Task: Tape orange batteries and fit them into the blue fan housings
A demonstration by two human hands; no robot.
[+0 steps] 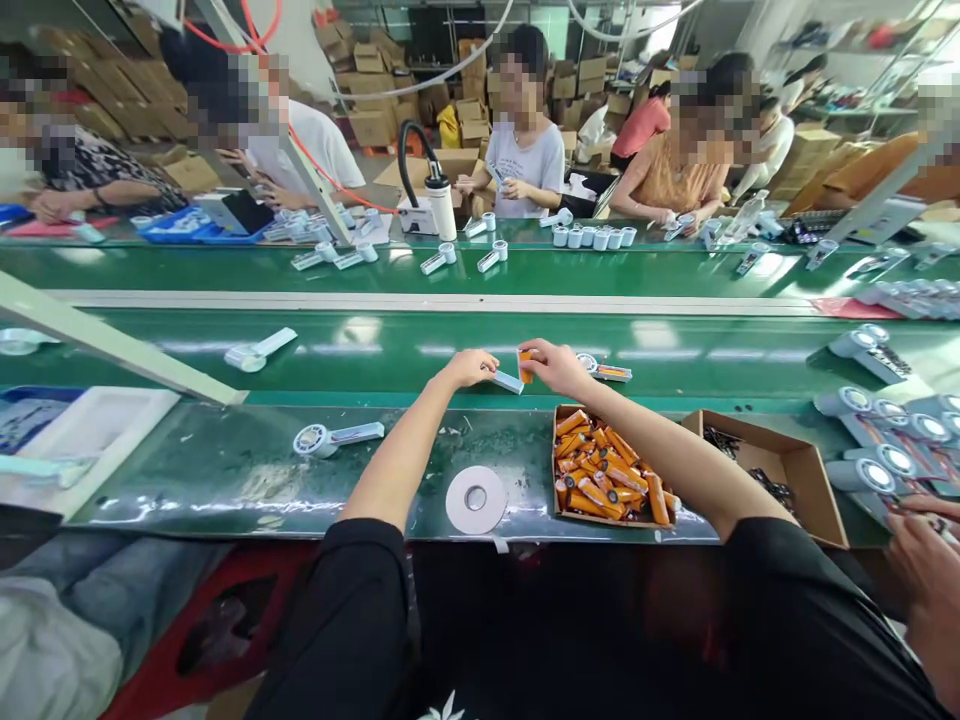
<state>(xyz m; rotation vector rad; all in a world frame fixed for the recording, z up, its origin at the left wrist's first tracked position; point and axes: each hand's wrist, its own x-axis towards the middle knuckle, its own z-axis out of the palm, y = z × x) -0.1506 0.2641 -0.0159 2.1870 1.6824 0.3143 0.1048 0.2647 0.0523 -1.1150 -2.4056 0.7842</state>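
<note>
Over the near green belt, my left hand [474, 368] grips a handheld fan [509, 382]; its pale handle sticks out to the right, and my fingers hide its round head. My right hand [555, 366] pinches an orange battery [526, 367] upright, just above and beside the end of that handle. Beyond my right wrist lies another fan [613, 374] with orange showing in its handle. Below my right forearm stands a cardboard box [556, 490] full of loose orange batteries [600, 470]. A roll of white tape [476, 500] lies flat between my arms.
A fan with an open handle [337, 437] rests on the bench at left, another [261, 350] on the belt. At right are a box of small black parts [795, 470], several fans [885, 440] and a co-worker's hand [930, 550]. A slanting metal bar [120, 340] crosses at left. Co-workers sit opposite.
</note>
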